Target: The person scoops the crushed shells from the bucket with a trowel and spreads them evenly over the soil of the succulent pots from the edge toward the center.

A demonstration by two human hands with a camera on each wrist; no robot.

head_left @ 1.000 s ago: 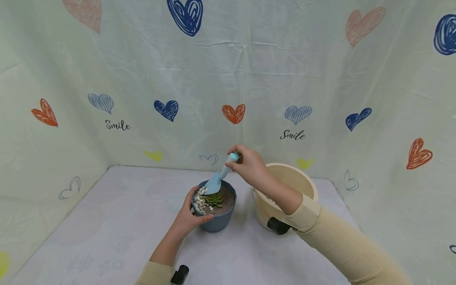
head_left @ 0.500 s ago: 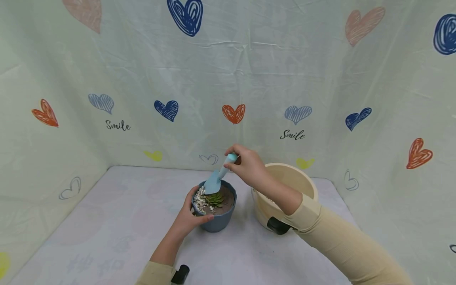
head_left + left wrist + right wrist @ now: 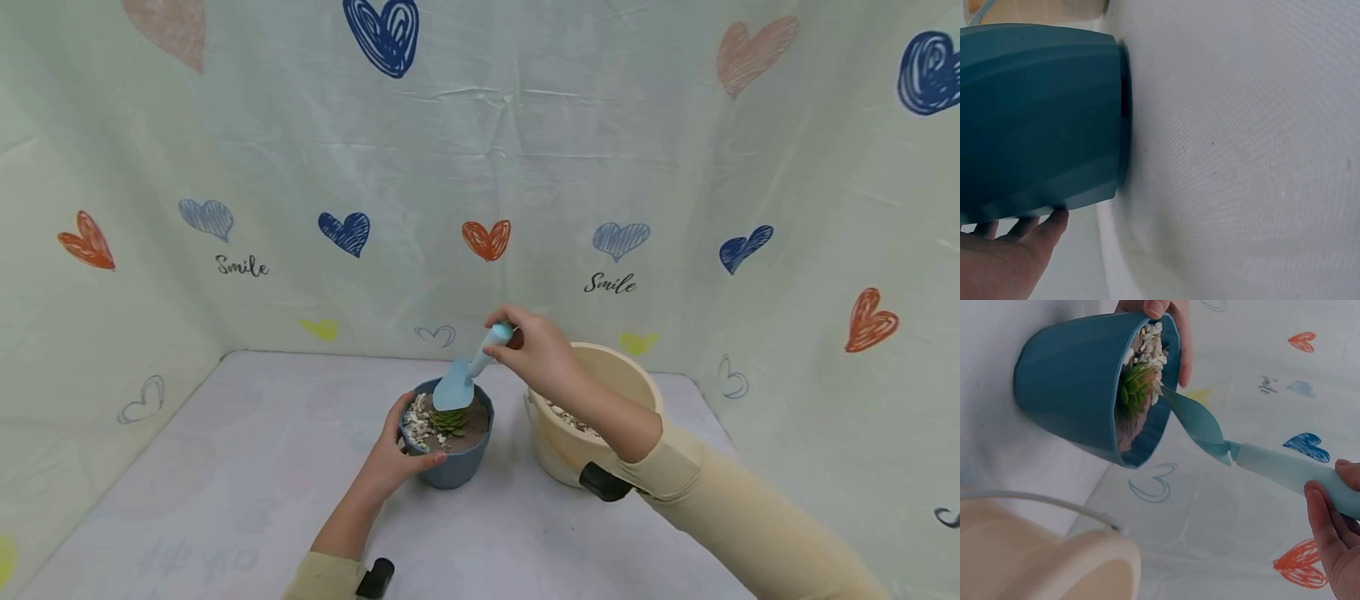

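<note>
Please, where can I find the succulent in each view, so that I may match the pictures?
Head: the green succulent is below and slightly left of centre, just under the trowel blade in the picture.
Left wrist: not visible; mainly the outer wall of the blue flowerpot shows.
Right wrist: above and slightly left of centre, beside white stones.
Shared landmark: the blue flowerpot, in all three views.

Pot (image 3: 450,475): slate blue
Trowel (image 3: 454,390), over pot: pale blue, aqua handle end
Succulent (image 3: 448,422), in pot: green
Pebbles (image 3: 417,425), in pot: white
Soil (image 3: 472,423), in pot: brown
Bucket (image 3: 553,450), right of pot: cream
Backdrop (image 3: 420,167), behind pot: pale; red, blue, pink, yellow hearts (image 3: 486,241), black "Smile" lettering (image 3: 610,283)
</note>
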